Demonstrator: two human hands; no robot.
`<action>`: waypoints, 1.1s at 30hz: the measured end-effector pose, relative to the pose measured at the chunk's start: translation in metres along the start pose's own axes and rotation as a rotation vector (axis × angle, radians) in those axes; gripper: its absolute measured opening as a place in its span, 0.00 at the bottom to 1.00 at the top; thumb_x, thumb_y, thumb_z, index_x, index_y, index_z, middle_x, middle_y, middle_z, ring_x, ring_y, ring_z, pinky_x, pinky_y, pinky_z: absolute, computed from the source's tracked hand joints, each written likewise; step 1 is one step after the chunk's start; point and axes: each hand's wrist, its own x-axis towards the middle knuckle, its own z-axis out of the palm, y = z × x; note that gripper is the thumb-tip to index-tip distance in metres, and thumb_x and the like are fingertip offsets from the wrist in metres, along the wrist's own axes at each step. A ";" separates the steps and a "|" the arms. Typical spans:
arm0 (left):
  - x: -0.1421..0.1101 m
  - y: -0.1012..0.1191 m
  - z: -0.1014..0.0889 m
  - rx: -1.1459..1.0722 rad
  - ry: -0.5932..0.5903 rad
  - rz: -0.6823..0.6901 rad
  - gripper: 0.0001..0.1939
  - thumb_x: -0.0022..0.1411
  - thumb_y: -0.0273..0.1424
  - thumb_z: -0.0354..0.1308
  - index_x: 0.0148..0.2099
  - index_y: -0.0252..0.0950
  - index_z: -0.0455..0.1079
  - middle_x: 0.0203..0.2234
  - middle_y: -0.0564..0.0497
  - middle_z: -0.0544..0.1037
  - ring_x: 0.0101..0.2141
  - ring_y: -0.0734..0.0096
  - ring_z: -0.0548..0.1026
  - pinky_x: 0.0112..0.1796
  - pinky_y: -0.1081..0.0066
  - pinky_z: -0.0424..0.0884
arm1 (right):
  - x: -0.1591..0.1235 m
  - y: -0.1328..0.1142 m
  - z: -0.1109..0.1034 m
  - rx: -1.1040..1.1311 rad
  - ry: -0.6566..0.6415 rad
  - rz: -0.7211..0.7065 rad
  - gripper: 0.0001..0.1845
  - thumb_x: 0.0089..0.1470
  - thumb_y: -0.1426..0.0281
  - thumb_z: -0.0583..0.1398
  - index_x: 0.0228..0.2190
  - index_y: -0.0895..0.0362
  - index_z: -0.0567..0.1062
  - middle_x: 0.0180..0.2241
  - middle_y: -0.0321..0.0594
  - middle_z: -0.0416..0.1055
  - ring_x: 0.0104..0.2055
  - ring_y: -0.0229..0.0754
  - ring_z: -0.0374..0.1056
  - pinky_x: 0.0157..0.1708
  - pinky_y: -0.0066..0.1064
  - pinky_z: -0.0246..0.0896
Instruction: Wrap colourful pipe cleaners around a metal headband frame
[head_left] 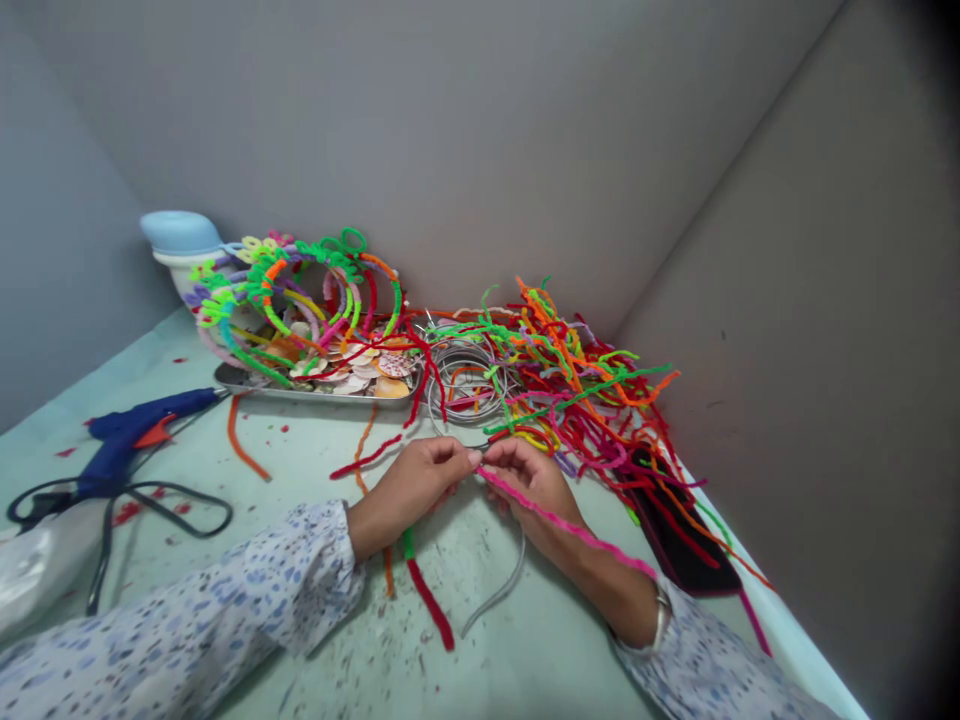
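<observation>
A bright pink pipe cleaner [574,530] starts between my fingertips and trails across my right wrist. My left hand [424,485] is closed in a pinch at the near end of it, fingertips almost touching those of my right hand [532,480], which is closed too. Thin grey wire [499,595] comes out below my right hand and its tail lies towards me. From under my left hand a length covered in green and red pipe cleaner [430,605] sticks out. Whether it joins the grey wire is hidden by my fingers.
Behind my hands lie a wire coil [469,410] and a heap of coloured pipe cleaners [577,370], partly over a dark phone-like slab [690,545]. Left are a metal tray [330,397] of shells, several fuzzy hoops [262,290], a blue glue gun [120,440] and a blue-lidded container [180,235].
</observation>
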 end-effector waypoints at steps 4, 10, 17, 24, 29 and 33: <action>0.000 0.001 0.000 0.000 -0.004 0.005 0.16 0.56 0.44 0.56 0.28 0.36 0.64 0.13 0.61 0.60 0.13 0.82 0.54 0.15 0.78 0.47 | 0.000 -0.001 -0.002 0.018 -0.020 0.002 0.10 0.48 0.63 0.61 0.30 0.56 0.69 0.22 0.31 0.65 0.20 0.33 0.59 0.19 0.24 0.54; -0.001 0.001 0.001 0.060 0.014 0.035 0.13 0.57 0.41 0.55 0.30 0.34 0.68 0.13 0.61 0.60 0.14 0.81 0.55 0.17 0.78 0.48 | -0.001 -0.008 -0.002 -0.076 0.007 -0.024 0.08 0.47 0.66 0.62 0.29 0.56 0.70 0.25 0.33 0.66 0.25 0.35 0.61 0.23 0.26 0.56; -0.002 0.000 0.002 0.136 0.019 0.069 0.13 0.57 0.39 0.54 0.29 0.34 0.68 0.13 0.61 0.61 0.15 0.80 0.56 0.19 0.77 0.50 | -0.003 -0.004 0.000 -0.129 0.000 -0.072 0.05 0.49 0.71 0.60 0.31 0.56 0.70 0.28 0.33 0.67 0.29 0.36 0.62 0.29 0.26 0.57; -0.004 0.003 0.003 0.176 0.005 0.103 0.12 0.58 0.37 0.52 0.31 0.34 0.69 0.15 0.60 0.61 0.16 0.79 0.57 0.20 0.77 0.52 | -0.001 -0.003 -0.001 -0.102 -0.001 -0.052 0.06 0.48 0.70 0.61 0.31 0.56 0.69 0.26 0.31 0.65 0.25 0.33 0.59 0.24 0.25 0.54; -0.004 0.004 0.002 0.261 0.005 0.193 0.11 0.59 0.35 0.52 0.30 0.33 0.69 0.19 0.57 0.65 0.22 0.76 0.61 0.24 0.76 0.56 | -0.001 -0.003 -0.002 -0.091 -0.011 -0.036 0.06 0.48 0.71 0.60 0.31 0.57 0.69 0.25 0.30 0.63 0.23 0.32 0.56 0.23 0.25 0.52; -0.005 0.005 0.000 0.359 0.000 0.264 0.11 0.61 0.34 0.50 0.32 0.33 0.70 0.23 0.54 0.69 0.26 0.73 0.65 0.28 0.75 0.58 | -0.001 -0.004 -0.002 -0.098 -0.015 -0.034 0.06 0.48 0.71 0.60 0.32 0.57 0.69 0.24 0.29 0.63 0.22 0.31 0.55 0.22 0.24 0.51</action>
